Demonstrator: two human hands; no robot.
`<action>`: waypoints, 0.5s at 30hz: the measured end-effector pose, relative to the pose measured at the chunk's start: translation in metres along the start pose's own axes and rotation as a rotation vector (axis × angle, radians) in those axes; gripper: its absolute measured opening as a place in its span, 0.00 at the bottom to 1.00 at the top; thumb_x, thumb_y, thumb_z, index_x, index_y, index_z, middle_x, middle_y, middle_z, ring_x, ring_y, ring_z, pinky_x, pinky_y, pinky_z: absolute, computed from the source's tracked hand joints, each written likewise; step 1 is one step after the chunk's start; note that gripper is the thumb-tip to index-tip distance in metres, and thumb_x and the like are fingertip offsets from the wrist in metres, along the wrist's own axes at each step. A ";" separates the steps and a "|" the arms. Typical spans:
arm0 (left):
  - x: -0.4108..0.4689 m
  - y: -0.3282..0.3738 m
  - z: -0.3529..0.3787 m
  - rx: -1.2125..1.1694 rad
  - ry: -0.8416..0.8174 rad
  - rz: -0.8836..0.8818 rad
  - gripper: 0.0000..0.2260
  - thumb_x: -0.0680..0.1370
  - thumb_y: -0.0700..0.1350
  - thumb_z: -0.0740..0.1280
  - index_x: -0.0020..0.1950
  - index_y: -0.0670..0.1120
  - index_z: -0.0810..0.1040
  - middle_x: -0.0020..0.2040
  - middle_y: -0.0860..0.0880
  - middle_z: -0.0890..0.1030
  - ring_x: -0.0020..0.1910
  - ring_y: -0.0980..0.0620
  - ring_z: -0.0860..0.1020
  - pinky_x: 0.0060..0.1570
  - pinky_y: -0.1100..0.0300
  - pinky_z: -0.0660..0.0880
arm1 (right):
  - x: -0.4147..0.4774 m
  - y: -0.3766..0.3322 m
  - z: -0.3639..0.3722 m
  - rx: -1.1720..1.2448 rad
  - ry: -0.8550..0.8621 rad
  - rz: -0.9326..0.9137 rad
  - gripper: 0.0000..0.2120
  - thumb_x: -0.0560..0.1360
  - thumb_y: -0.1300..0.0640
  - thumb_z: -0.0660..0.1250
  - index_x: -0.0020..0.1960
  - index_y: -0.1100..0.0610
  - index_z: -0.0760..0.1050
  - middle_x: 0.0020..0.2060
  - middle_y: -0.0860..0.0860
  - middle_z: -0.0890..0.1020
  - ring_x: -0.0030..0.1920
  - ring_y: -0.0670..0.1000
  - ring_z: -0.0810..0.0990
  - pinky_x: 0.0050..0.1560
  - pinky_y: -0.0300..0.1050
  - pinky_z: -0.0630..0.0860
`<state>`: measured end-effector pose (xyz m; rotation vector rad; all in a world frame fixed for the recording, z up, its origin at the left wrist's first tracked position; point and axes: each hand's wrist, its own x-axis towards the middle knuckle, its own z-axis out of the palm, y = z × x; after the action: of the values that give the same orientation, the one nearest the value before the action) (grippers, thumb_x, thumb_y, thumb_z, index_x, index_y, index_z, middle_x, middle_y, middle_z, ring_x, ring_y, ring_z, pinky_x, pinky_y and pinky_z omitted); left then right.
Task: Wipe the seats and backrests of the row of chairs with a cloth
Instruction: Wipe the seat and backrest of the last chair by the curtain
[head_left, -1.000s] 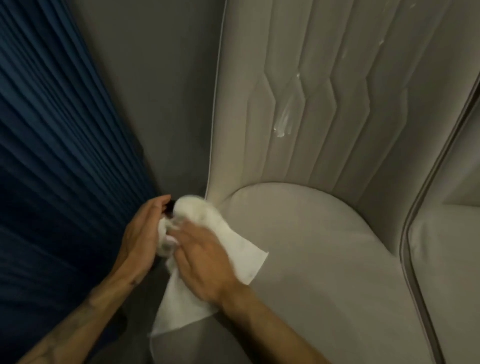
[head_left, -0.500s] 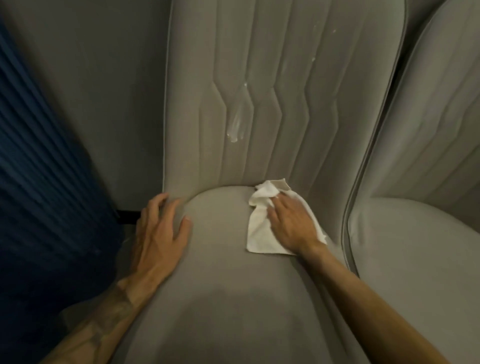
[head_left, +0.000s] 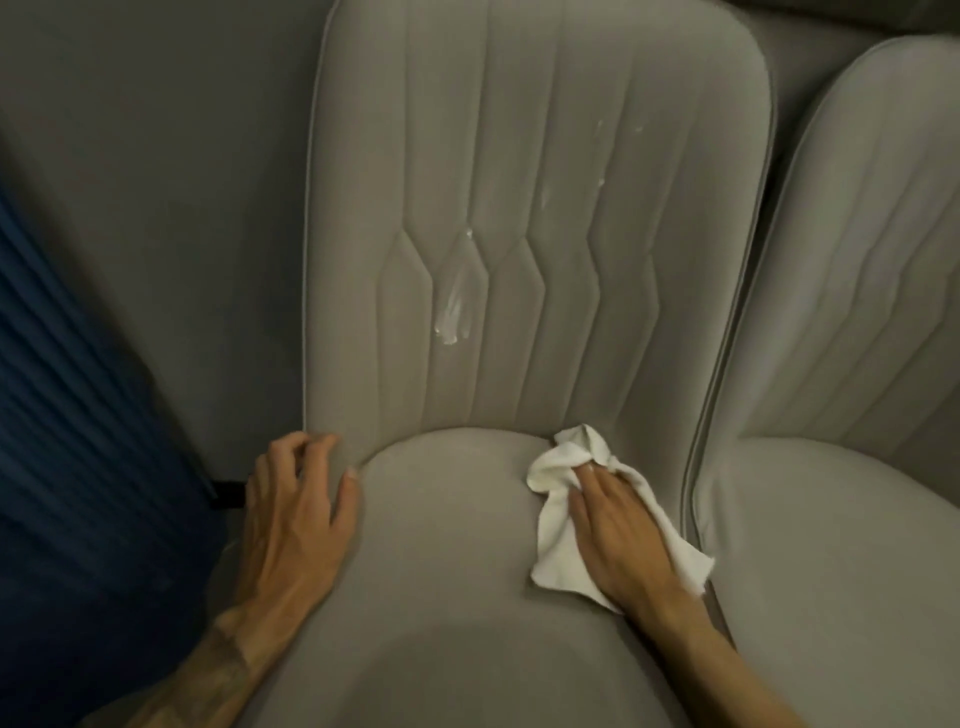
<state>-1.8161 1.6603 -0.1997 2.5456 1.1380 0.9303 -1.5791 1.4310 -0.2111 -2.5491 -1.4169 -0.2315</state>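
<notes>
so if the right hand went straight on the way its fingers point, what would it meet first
The right hand, flat on the cloth, points up the seat; it would probably meet the foot of the backrest first, just past the cloth's bunched edge.

I count two grey chairs: the near chair (head_left: 441, 545) under my two hands, the second chair (head_left: 831, 545) right of my right hand (head_left: 618, 535). One white cloth (head_left: 553, 551) lies under that hand. One blue curtain (head_left: 67, 415) hangs left of my left hand (head_left: 293, 514).
</notes>
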 end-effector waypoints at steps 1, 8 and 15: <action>0.006 0.002 0.001 0.009 0.022 0.013 0.20 0.79 0.51 0.60 0.64 0.40 0.78 0.59 0.40 0.71 0.53 0.37 0.73 0.54 0.41 0.72 | 0.007 -0.002 0.003 -0.033 -0.013 -0.005 0.20 0.86 0.56 0.49 0.74 0.57 0.68 0.66 0.51 0.78 0.67 0.51 0.75 0.77 0.45 0.58; 0.055 0.021 -0.002 0.015 0.162 0.090 0.15 0.79 0.48 0.62 0.62 0.43 0.76 0.60 0.42 0.68 0.52 0.39 0.70 0.48 0.41 0.75 | 0.062 0.013 -0.022 -0.153 0.274 -0.113 0.29 0.83 0.57 0.58 0.82 0.58 0.55 0.79 0.54 0.64 0.80 0.54 0.61 0.82 0.56 0.50; 0.113 0.032 -0.004 0.060 0.366 0.179 0.13 0.81 0.51 0.65 0.58 0.42 0.73 0.60 0.39 0.66 0.54 0.36 0.69 0.50 0.38 0.72 | 0.130 0.008 -0.028 -0.164 0.514 -0.103 0.23 0.81 0.57 0.63 0.74 0.62 0.69 0.68 0.62 0.75 0.69 0.62 0.72 0.80 0.48 0.50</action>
<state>-1.7423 1.7207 -0.1310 2.6285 1.0472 1.4756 -1.5052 1.5261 -0.1536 -2.2900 -1.3602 -0.9759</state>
